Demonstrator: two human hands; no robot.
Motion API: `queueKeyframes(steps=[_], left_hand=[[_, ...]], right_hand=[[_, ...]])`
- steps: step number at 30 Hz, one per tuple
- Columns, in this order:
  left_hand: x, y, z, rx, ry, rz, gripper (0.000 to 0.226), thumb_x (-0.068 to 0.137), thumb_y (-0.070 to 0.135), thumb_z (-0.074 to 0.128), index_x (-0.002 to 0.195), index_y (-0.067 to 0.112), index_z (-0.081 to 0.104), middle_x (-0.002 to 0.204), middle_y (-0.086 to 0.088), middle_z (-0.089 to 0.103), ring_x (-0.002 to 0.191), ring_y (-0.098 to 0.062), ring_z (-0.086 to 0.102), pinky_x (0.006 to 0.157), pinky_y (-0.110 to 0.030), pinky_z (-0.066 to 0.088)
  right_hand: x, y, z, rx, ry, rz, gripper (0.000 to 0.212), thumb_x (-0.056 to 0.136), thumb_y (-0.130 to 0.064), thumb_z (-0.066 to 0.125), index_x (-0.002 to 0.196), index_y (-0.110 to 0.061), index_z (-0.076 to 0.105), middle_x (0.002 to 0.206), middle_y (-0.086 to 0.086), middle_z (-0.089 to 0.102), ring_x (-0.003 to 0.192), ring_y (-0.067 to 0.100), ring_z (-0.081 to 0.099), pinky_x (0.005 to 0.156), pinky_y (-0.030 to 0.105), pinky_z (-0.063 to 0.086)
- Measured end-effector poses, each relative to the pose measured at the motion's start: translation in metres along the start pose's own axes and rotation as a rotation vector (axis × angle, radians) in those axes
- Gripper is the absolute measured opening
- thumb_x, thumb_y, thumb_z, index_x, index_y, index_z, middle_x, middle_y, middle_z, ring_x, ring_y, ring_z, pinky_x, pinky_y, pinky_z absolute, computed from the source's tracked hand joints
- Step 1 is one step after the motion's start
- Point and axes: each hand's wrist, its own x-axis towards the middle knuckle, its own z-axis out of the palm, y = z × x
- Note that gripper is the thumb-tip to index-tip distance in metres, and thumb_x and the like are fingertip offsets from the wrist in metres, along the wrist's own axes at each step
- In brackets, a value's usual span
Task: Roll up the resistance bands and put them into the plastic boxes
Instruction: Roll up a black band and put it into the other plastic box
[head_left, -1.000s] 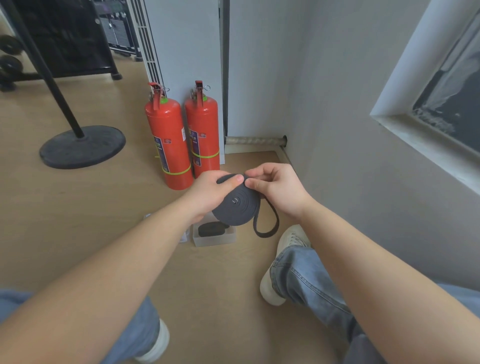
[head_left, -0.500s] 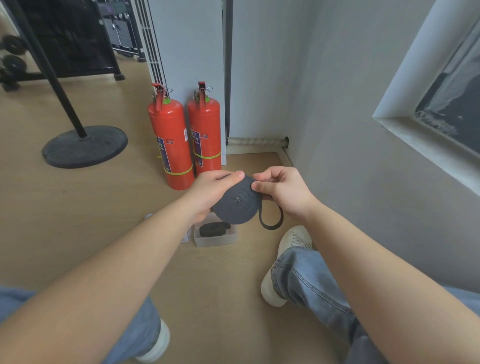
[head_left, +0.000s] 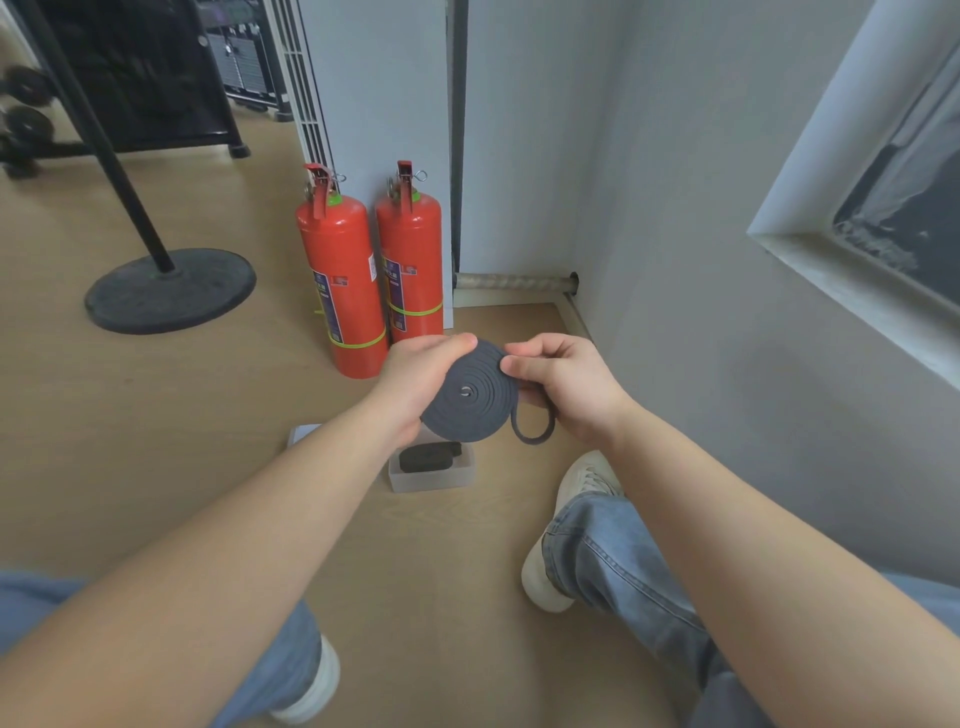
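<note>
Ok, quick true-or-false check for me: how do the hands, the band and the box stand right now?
1. The left hand and right hand both hold the grey resistance band, wound into a flat coil. True.
2. The band is rolled right to its end. False: a short loop hangs free beside the coil, under the right hand.
3. The plastic box on the floor is empty. False: a dark rolled band lies in it.
4. Two red fire extinguishers stand upright beyond the hands. True.
5. The coil rests inside the box. False: the hands hold it in the air above the box.
</note>
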Motion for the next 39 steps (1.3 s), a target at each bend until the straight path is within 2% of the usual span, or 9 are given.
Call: queueKeyframes(steps=[3, 7, 11, 14, 21, 27, 32, 35, 39], left_hand=[[-0.001, 0.001, -0.001, 0.125, -0.106, 0.073, 0.006, 0.09, 0.037, 0.072, 0.091, 0.033, 0.077, 0.098, 0.005, 0.076, 0.098, -0.021, 0.069, 0.087, -0.04, 0.054], [0.0, -0.001, -0.002, 0.128, -0.119, 0.078, 0.018, 0.088, 0.039, 0.074, 0.101, 0.026, 0.077, 0.097, -0.001, 0.078, 0.097, -0.027, 0.072, 0.091, -0.051, 0.055], [-0.001, 0.0, -0.001, -0.066, -0.057, 0.004, 0.022, 0.088, 0.035, 0.074, 0.102, 0.019, 0.077, 0.1, -0.01, 0.078, 0.1, -0.038, 0.071, 0.093, -0.058, 0.053], [0.0, 0.002, 0.0, -0.12, -0.028, -0.006, 0.024, 0.088, 0.032, 0.073, 0.105, 0.015, 0.076, 0.104, -0.014, 0.076, 0.103, -0.042, 0.07, 0.093, -0.058, 0.053], [0.001, -0.002, -0.003, -0.076, -0.003, -0.018, 0.015, 0.09, 0.033, 0.072, 0.1, 0.023, 0.076, 0.101, -0.007, 0.077, 0.102, -0.035, 0.071, 0.09, -0.051, 0.055], [0.003, -0.007, -0.009, 0.304, -0.185, 0.089, 0.016, 0.087, 0.043, 0.074, 0.095, 0.03, 0.078, 0.096, 0.002, 0.078, 0.096, -0.024, 0.072, 0.093, -0.049, 0.055], [0.001, -0.009, -0.005, 0.107, -0.123, 0.043, 0.016, 0.087, 0.034, 0.075, 0.094, 0.021, 0.079, 0.094, -0.007, 0.079, 0.097, -0.033, 0.073, 0.093, -0.049, 0.054], [-0.001, -0.006, -0.002, 0.03, -0.076, 0.043, 0.013, 0.086, 0.028, 0.076, 0.09, 0.017, 0.08, 0.091, -0.01, 0.078, 0.087, -0.03, 0.073, 0.084, -0.043, 0.055], [-0.002, -0.004, 0.0, -0.029, 0.002, 0.055, 0.014, 0.086, 0.032, 0.076, 0.093, 0.02, 0.08, 0.093, -0.006, 0.078, 0.096, -0.034, 0.072, 0.09, -0.049, 0.055]], right_hand=[[0.001, 0.0, -0.001, -0.078, 0.0, -0.006, 0.014, 0.087, 0.004, 0.074, 0.081, -0.008, 0.07, 0.094, 0.011, 0.075, 0.087, 0.025, 0.075, 0.076, 0.034, 0.062], [0.001, -0.002, -0.001, -0.071, -0.003, -0.03, 0.009, 0.087, 0.0, 0.076, 0.087, -0.009, 0.073, 0.097, 0.012, 0.076, 0.09, 0.025, 0.075, 0.078, 0.035, 0.061], [-0.001, -0.001, 0.002, 0.01, 0.0, -0.013, 0.011, 0.092, -0.008, 0.073, 0.102, -0.012, 0.072, 0.086, 0.003, 0.075, 0.071, 0.015, 0.072, 0.057, 0.025, 0.055], [-0.002, 0.0, 0.002, 0.069, -0.005, 0.016, 0.007, 0.094, -0.007, 0.071, 0.098, -0.012, 0.07, 0.079, 0.002, 0.074, 0.06, 0.013, 0.067, 0.048, 0.022, 0.048], [-0.002, 0.006, 0.004, -0.098, -0.006, -0.037, 0.02, 0.09, 0.004, 0.072, 0.096, -0.015, 0.071, 0.084, 0.003, 0.074, 0.062, 0.012, 0.066, 0.052, 0.023, 0.049], [0.002, 0.009, 0.001, -0.298, -0.05, -0.067, 0.023, 0.089, 0.0, 0.074, 0.1, -0.02, 0.075, 0.096, 0.006, 0.078, 0.092, 0.026, 0.076, 0.082, 0.037, 0.062], [-0.001, 0.005, 0.003, -0.16, -0.014, -0.026, 0.014, 0.097, -0.006, 0.067, 0.105, -0.011, 0.078, 0.08, 0.0, 0.073, 0.058, 0.011, 0.057, 0.05, 0.024, 0.041], [0.001, 0.004, 0.001, -0.068, 0.019, -0.016, 0.01, 0.095, -0.004, 0.068, 0.094, -0.009, 0.076, 0.085, 0.008, 0.071, 0.068, 0.02, 0.06, 0.052, 0.027, 0.043], [0.001, 0.002, 0.002, -0.065, 0.029, -0.045, 0.005, 0.091, -0.005, 0.074, 0.089, -0.011, 0.073, 0.081, 0.003, 0.072, 0.067, 0.016, 0.065, 0.062, 0.027, 0.054]])
